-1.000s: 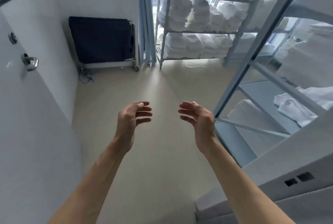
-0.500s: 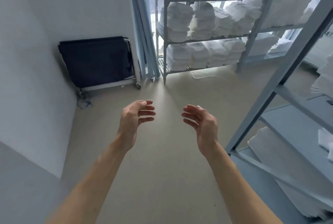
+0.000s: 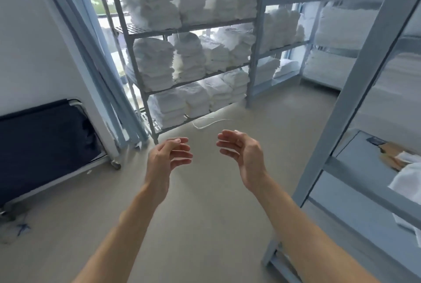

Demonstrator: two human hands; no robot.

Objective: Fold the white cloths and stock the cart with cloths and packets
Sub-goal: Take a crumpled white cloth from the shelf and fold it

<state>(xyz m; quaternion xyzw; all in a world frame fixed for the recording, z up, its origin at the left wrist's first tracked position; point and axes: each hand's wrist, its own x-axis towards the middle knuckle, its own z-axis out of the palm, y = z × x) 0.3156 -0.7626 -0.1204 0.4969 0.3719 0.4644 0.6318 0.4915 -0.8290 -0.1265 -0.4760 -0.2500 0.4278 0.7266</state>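
Both my hands float in front of me over the beige floor, palms facing each other. My left hand [image 3: 167, 157] has loosely curled fingers and holds nothing. My right hand [image 3: 242, 153] is likewise relaxed and empty. Ahead, stacks of folded white cloths [image 3: 157, 62] fill a grey shelving rack [image 3: 191, 29]. On the right, a loose white cloth [image 3: 407, 180] lies on a shelf of a nearer blue-grey rack [image 3: 355, 91], beside a brown paper item [image 3: 391, 153]. No cart with packets shows.
A folded dark-blue canvas trolley on castors [image 3: 43, 144] leans against the white wall at left. Pale blue curtains [image 3: 95, 55] hang by the window. A white string [image 3: 209, 122] lies on the floor before the rack. More shelves with white linen [image 3: 341, 27] stand at the back right.
The view has swung up and right, bringing the cloth rack closer and dropping the door from sight. My hands keep the same empty pose, a little farther apart.
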